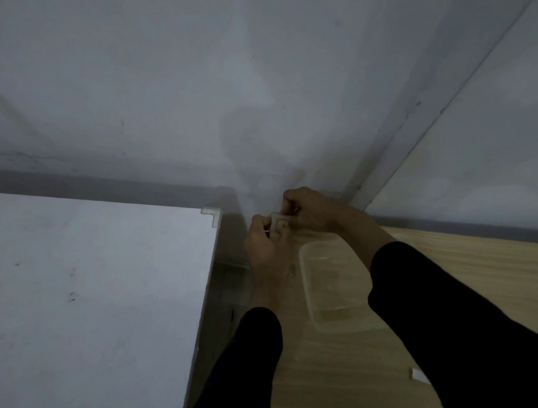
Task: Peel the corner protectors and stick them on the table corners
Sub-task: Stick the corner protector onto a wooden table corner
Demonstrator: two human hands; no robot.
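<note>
A clear corner protector (275, 221) hangs just right of the far corner of the white table (90, 282), pinched by both the left grip (265, 249) and the right grip (310, 210). Peeling seems under way. That corner already wears a second protector (212, 214), so the next move likely calls for stripping the backing and finding a bare corner.

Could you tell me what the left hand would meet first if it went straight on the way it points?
Probably the grey wall: the left hand, gripping the corner protector with the right hand, points at it; depth is unclear.
</note>
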